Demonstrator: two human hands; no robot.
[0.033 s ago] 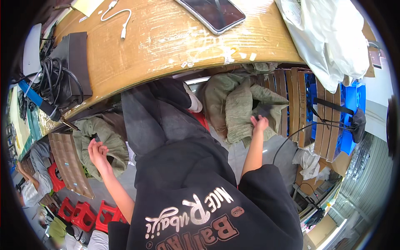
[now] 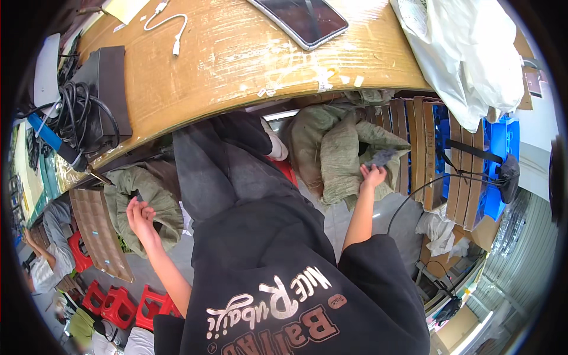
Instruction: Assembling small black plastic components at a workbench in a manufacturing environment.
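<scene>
My right hand (image 2: 373,176) is closed on a dark grey, flat piece (image 2: 382,158) whose kind I cannot make out. It is over the mouth of a green woven sack (image 2: 340,157) below the table edge. My left hand (image 2: 141,219) is beside the open mouth of another green woven sack (image 2: 168,204). A small dark piece (image 2: 139,196) shows at its bent fingertips, too small to name. The inside of both sacks is mostly hidden.
A wooden table (image 2: 207,71) curves ahead, bearing a phone (image 2: 307,21), a white cable (image 2: 177,35), a black box (image 2: 106,89) and a blue-handled tool (image 2: 53,139). A white bag (image 2: 461,53) overhangs its right end. Cardboard (image 2: 423,148) stands right; red stools (image 2: 118,307) and people are left.
My right hand has shifted slightly to the right, and the grey piece in it shows larger and lighter above the sack mouth. My left hand has barely moved.
</scene>
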